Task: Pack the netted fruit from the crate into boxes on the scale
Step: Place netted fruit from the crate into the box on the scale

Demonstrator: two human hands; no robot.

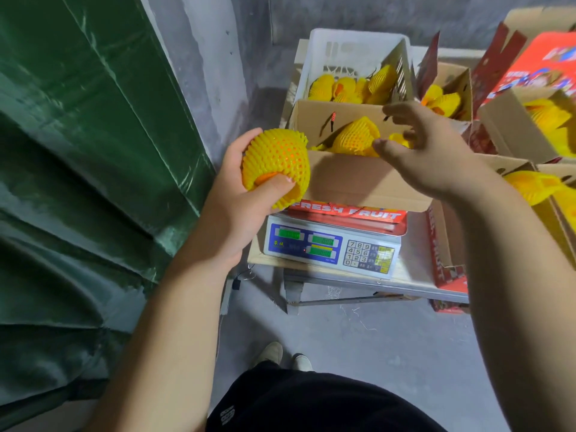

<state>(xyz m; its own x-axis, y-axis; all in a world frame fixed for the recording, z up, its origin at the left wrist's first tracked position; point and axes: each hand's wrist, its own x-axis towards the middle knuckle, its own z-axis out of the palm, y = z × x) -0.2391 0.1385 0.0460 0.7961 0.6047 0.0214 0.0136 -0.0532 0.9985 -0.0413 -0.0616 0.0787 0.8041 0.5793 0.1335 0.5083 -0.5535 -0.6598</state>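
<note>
My left hand (237,194) grips a fruit in yellow foam netting (274,165) just left of the cardboard box (358,179), which stands on the white scale (330,247). Inside the box lies another netted fruit (355,137). Over the box's right side hovers my right hand (427,151), fingers spread and holding nothing. Behind the box, a white plastic crate (352,51) holds several netted fruits (349,85).
To the right stand more cardboard boxes (505,129) with netted fruit and red printed flaps (536,63). A green tarp (78,151) hangs at the left by a grey wall. The scale sits on a low metal stand (358,285) over a concrete floor, with my shoes (282,355) below.
</note>
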